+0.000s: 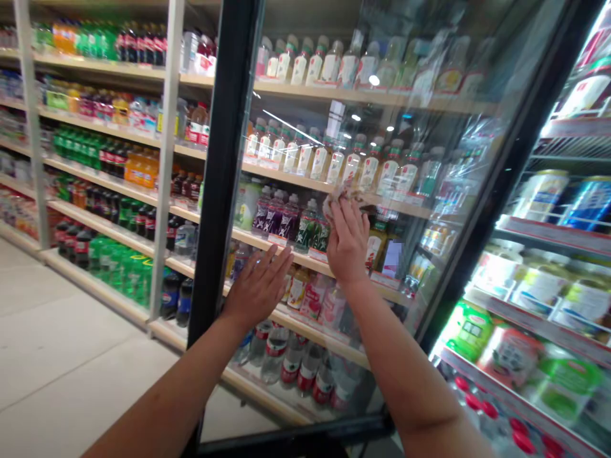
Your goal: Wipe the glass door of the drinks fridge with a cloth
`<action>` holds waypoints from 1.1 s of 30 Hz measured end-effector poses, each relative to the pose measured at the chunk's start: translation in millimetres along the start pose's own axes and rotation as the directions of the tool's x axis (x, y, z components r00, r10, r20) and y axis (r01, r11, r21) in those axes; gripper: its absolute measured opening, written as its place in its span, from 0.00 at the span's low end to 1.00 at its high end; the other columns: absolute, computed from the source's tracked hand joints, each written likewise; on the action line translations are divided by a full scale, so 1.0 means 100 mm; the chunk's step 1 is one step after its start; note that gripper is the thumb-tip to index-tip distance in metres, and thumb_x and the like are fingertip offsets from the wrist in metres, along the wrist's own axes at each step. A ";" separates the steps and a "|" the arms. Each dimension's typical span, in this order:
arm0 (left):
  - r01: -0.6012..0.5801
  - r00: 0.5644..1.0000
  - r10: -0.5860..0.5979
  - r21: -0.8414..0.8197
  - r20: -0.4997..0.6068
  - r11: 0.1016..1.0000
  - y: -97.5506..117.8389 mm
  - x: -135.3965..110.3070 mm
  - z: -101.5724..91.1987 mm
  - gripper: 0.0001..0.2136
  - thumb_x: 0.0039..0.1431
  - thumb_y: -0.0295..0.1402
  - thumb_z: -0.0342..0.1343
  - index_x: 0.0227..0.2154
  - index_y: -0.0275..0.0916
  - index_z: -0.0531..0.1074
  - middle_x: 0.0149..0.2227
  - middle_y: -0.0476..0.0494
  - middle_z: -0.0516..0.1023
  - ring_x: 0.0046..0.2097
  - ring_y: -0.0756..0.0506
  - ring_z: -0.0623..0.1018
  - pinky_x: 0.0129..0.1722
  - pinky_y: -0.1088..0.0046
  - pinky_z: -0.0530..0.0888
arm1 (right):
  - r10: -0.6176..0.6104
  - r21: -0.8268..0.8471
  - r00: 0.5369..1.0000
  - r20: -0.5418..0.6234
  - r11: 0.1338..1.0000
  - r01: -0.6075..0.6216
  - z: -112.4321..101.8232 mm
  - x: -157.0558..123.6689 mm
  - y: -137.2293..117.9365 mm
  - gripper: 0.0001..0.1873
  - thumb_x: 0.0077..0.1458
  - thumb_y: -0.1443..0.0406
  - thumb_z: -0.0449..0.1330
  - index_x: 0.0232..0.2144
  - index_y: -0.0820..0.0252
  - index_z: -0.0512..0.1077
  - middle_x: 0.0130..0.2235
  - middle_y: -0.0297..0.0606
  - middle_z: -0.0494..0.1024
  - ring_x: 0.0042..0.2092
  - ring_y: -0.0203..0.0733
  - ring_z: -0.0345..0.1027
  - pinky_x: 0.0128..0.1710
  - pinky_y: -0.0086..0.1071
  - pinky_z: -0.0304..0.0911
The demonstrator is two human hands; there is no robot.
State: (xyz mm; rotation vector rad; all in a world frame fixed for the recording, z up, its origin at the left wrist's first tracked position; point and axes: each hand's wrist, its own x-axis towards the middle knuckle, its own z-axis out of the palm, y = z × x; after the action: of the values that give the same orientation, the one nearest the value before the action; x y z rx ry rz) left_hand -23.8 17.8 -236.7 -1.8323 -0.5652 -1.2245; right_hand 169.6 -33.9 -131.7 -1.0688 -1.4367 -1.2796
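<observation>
A glass door in a black frame stands swung out in front of me, with shelves of bottles showing through the pane. My right hand presses a crumpled, light patterned cloth against the middle of the glass. Part of the cloth is hidden under the fingers. Lower and to the left, my left hand lies flat on the pane near the frame's left bar, its fingers stretched out and nothing in it.
Drink shelves with several rows of bottles run along the left, above a pale tiled floor. At the right, lit cooler shelves hold cans, bottles and pouches. The door's black bottom bar crosses close to me.
</observation>
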 end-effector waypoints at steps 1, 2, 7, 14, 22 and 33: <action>0.001 1.000 -0.001 0.002 0.002 1.000 0.00 0.00 0.00 0.31 0.66 0.32 0.53 0.68 0.31 0.51 0.66 0.37 0.63 0.72 0.40 0.48 0.72 0.57 0.45 | -0.011 0.024 1.000 -0.005 1.000 0.011 -0.01 -0.11 0.01 0.26 0.65 0.71 0.46 0.63 0.57 0.65 0.64 0.43 0.67 0.70 0.44 0.50 0.68 0.47 0.50; 0.001 1.000 -0.001 0.003 0.004 1.000 0.00 0.00 0.00 0.31 0.66 0.32 0.53 0.68 0.31 0.51 0.66 0.37 0.63 0.72 0.40 0.48 0.72 0.56 0.46 | -0.039 0.047 0.999 0.006 0.998 0.038 -0.02 -0.21 0.02 0.26 0.65 0.71 0.47 0.63 0.57 0.65 0.64 0.44 0.68 0.70 0.44 0.50 0.68 0.46 0.50; 0.015 1.000 -0.015 -0.003 0.018 1.000 0.00 0.00 -0.01 0.32 0.66 0.32 0.52 0.69 0.34 0.48 0.66 0.37 0.61 0.71 0.39 0.50 0.71 0.55 0.49 | -0.078 0.067 0.995 0.055 0.995 0.074 -0.06 -0.27 0.27 0.26 0.64 0.71 0.48 0.62 0.53 0.66 0.63 0.42 0.69 0.68 0.44 0.55 0.69 0.50 0.45; 0.021 1.000 -0.021 -0.015 0.023 1.000 0.00 0.01 -0.03 0.35 0.65 0.32 0.53 0.70 0.35 0.43 0.65 0.38 0.64 0.71 0.40 0.51 0.71 0.55 0.51 | 0.037 0.044 0.998 -0.046 0.998 -0.034 -0.09 -0.33 0.40 0.26 0.65 0.71 0.46 0.62 0.57 0.66 0.63 0.46 0.69 0.69 0.45 0.53 0.66 0.50 0.51; 0.031 0.999 -0.031 -0.007 0.021 0.999 0.00 0.01 -0.02 0.33 0.66 0.32 0.52 0.70 0.35 0.46 0.65 0.38 0.64 0.71 0.40 0.51 0.71 0.57 0.49 | 0.111 -0.023 0.989 -0.096 0.993 -0.114 -0.19 -0.35 0.74 0.23 0.67 0.67 0.46 0.60 0.57 0.69 0.61 0.47 0.71 0.66 0.46 0.60 0.66 0.52 0.51; 0.021 1.000 -0.021 0.043 0.011 0.999 0.02 -0.01 -0.02 0.28 0.67 0.34 0.50 0.67 0.35 0.55 0.66 0.39 0.62 0.71 0.40 0.53 0.72 0.55 0.48 | 0.156 -0.092 0.986 -0.050 0.983 -0.160 -0.44 -0.99 1.15 0.23 0.67 0.63 0.49 0.61 0.61 0.67 0.62 0.53 0.69 0.66 0.52 0.60 0.64 0.55 0.57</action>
State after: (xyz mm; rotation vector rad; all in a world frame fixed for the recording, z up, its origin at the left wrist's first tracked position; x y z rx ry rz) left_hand -24.1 15.1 -237.8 -1.8024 -0.6136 -1.2077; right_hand 306.6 -70.6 -201.7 -1.1884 -1.2429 -1.2595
